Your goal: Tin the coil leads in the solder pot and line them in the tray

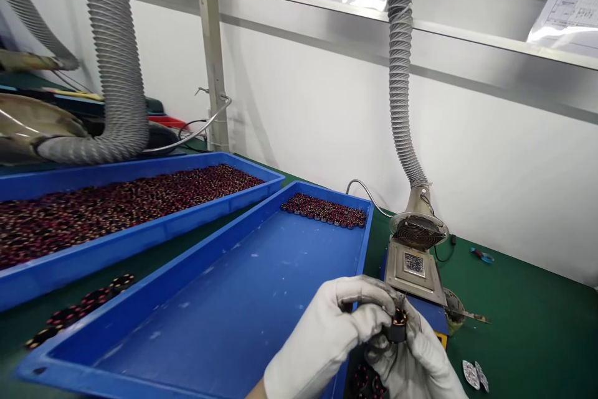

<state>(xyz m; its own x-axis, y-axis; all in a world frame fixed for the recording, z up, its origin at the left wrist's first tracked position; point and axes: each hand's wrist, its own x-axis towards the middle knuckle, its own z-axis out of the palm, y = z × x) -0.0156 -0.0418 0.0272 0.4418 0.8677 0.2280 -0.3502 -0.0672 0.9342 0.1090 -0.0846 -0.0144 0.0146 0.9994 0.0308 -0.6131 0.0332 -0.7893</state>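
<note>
A small black cylindrical part (pixel 397 329) with copper-coloured segments round its top is held between both of my white-gloved hands, at the lower right. My left hand (pixel 327 330) comes from the left with its thumb and fingers closed at the part. From the other side my right hand (pixel 423 355) grips it too, with dark-stained fingertips. Several similar black parts with reddish marks (pixel 367 380) lie below my hands, partly hidden by them. Right behind the hands stands a metal-topped solder pot (pixel 415 263) with a shiny square surface.
A blue tray (pixel 200 324) to the left has rows of parts (pixel 324 210) at its far end. Another blue tray (pixel 261 197) is full of parts. A grey duct hose (pixel 400 75) ends in a hood (pixel 418 228) over the pot. Silvery scraps (pixel 471 374) lie at right.
</note>
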